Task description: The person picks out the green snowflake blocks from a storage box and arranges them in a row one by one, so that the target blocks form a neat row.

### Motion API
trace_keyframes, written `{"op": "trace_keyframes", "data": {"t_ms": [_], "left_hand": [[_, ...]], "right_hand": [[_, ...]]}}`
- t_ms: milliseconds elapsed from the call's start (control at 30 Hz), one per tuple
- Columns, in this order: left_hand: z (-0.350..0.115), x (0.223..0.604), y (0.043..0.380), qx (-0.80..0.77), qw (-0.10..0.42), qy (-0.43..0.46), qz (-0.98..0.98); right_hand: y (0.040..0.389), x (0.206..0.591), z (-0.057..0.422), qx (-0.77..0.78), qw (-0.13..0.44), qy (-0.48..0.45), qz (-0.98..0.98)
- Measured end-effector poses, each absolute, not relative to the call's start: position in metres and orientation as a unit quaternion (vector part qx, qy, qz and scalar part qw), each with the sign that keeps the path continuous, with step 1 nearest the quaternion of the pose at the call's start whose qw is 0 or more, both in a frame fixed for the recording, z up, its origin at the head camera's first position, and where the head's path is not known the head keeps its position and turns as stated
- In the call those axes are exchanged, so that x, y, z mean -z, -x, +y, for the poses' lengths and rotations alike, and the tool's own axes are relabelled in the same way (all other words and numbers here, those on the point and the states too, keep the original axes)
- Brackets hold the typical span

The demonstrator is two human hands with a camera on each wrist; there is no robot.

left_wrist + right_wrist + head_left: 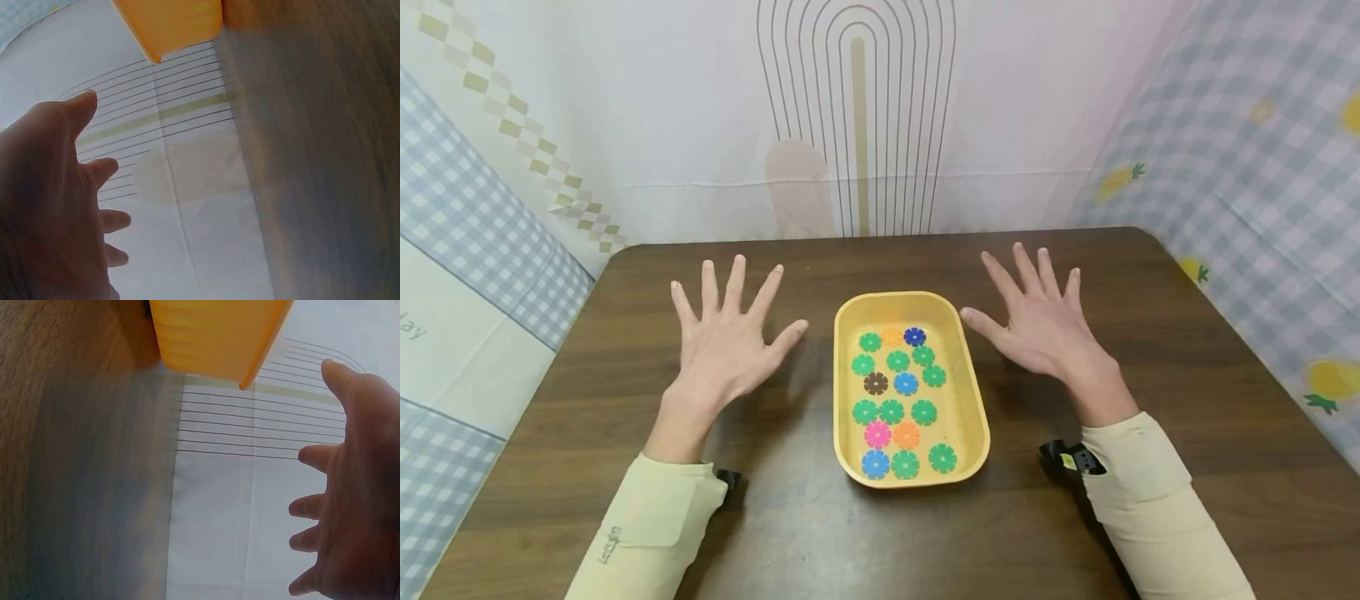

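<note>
A yellow plastic tray (912,305) stands on the table between my two hands. Spread over its floor are several notched disc pieces: mostly green, such as one green disc (942,458), plus blue, orange, one pink disc (877,434) and one brown disc (876,383). My left hand (722,350) is held left of the tray, fingers straight and spread, holding nothing. To the tray's right, my right hand (1045,329) is likewise spread, its thumb tip near the tray's upper right rim. Both wrist views show the outer wall of the tray (178,22) (215,337) beyond the thumbs.
The dark wood table (775,542) carries the tray near its middle. Behind it hangs a white cloth (685,108) with arch lines. Checked cloth (1262,167) with fruit prints hangs at the right, and more blue checked cloth (482,175) at the left.
</note>
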State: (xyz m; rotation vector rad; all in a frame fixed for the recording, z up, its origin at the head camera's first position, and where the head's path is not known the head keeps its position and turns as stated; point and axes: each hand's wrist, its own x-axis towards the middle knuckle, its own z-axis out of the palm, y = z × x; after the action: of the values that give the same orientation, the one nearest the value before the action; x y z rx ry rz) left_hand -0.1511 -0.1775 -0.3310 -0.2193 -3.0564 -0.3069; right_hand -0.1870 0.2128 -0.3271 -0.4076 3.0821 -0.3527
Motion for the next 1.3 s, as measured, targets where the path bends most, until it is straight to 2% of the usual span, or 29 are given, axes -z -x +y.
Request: {"op": "trace_keyframes", "data": {"t_ms": [133,467,700,1300], "left_hand": [[-0.175,0.330,0.150,0.132,0.005,0.087,-0.987],[-0.154,0.337,0.146,0.328,-0.129,0.174,-0.920],[-0.148,0.350,0.143,0.365,-0.216,0.198,-0.884],[-0.165,0.358,0.133,0.400,-0.224,0.161,-0.874]], "right_hand": [[0.186,0.325,0.212,0.130,0.005,0.136,0.982],[0.174,0.317,0.200,0.246,-0.035,0.194,0.949],[0.170,0.319,0.181,0.320,-0.043,0.246,0.914],[0.156,0.334,0.136,0.353,0.064,0.325,0.875]]}}
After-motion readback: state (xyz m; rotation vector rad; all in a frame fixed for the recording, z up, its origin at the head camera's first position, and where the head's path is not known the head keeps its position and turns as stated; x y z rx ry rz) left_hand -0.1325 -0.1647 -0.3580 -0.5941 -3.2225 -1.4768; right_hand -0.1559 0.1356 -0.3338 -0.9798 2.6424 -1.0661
